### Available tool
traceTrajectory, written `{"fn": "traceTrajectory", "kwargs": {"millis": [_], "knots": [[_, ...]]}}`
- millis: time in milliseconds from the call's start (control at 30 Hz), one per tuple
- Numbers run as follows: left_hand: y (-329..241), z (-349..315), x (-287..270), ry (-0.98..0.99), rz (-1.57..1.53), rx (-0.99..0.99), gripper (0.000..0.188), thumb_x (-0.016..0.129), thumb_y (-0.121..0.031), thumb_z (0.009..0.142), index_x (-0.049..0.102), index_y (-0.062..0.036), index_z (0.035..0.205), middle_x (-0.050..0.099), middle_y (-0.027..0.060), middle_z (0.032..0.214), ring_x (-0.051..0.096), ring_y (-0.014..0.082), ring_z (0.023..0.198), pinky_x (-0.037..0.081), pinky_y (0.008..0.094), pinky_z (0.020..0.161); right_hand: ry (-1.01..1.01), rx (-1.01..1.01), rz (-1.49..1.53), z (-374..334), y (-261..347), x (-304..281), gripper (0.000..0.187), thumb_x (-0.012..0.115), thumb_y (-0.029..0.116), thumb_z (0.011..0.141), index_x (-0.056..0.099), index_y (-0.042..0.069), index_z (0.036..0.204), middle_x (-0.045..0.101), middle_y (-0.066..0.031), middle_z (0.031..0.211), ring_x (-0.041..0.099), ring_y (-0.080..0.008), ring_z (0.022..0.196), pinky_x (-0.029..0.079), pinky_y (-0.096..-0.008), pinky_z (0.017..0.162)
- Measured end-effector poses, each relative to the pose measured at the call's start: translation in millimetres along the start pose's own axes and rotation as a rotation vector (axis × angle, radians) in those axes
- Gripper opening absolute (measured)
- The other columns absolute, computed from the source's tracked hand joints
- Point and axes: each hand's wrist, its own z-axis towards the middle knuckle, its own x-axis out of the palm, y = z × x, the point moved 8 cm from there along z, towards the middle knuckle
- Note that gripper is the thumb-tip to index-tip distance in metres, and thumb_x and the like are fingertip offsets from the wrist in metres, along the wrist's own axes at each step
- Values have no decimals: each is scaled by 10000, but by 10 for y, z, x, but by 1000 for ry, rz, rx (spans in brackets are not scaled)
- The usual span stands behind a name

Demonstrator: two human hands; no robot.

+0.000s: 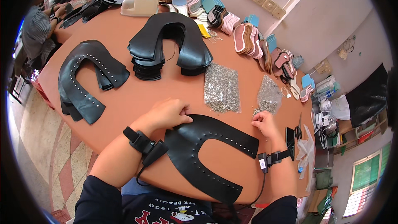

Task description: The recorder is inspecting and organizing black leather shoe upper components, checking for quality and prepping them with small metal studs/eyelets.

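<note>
A black U-shaped leather piece (185,151) lies flat before me, its opening toward the right. A row of small holes or studs follows its inner curve. My left hand (167,113) is closed at the leather's upper left edge, thumb and fingers curled together; whatever they hold is hidden. Beside the small loose metal studs (257,110), my right hand (267,125) is closed in a pinch, and anything in its fingertips is too small to make out. Those studs spill from an open clear bag (268,93). A fuller clear bag of studs (222,88) lies to its left.
A stack of black U-shaped leather pieces (192,49) stands behind, and studded ones (89,103) lie at left. Shoe parts (246,39) line the back edge near a cream tape dispenser (145,4). Scissors (297,132) and a phone (290,141) lie right. Another person (37,31) sits far left.
</note>
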Motion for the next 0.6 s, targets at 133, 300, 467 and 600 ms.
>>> {"fn": "traceTrajectory", "kwargs": {"millis": [133, 300, 467, 600], "knots": [[-62, 15, -20, -61, 10, 144, 214, 712, -224, 756, 614, -43, 815, 635, 73, 690, 625, 205, 633, 470, 332, 564, 3, -11, -103, -14, 79, 5, 92, 695, 62, 726, 642, 26, 792, 568, -89, 803, 586, -217, 713, 471, -319, 630], [3, 25, -6, -81, 62, 157, 216, 714, -226, 754, 617, -51, 836, 636, 66, 707, 626, 210, 655, 472, 337, 576, 266, -397, 91, -315, 1320, 348, 33, 615, 23, 798, 605, 6, 825, 573, -96, 804, 580, -220, 732, 451, -305, 657], [-15, 32, -1, -49, 53, 136, 221, 709, -235, 758, 610, -56, 842, 639, 65, 757, 625, 233, 739, 473, 356, 632, 258, -482, 24, -413, 1512, 528, 56, 625, 11, 753, 636, 23, 807, 600, -85, 793, 562, -275, 778, 456, -350, 699], [-15, 15, -14, -41, 32, 107, 216, 703, -231, 762, 608, -56, 845, 640, 74, 760, 624, 245, 744, 471, 361, 641, 281, -536, 50, -415, 1480, 574, 60, 631, 9, 748, 649, 28, 802, 602, -74, 795, 562, -264, 786, 455, -344, 701]]}}
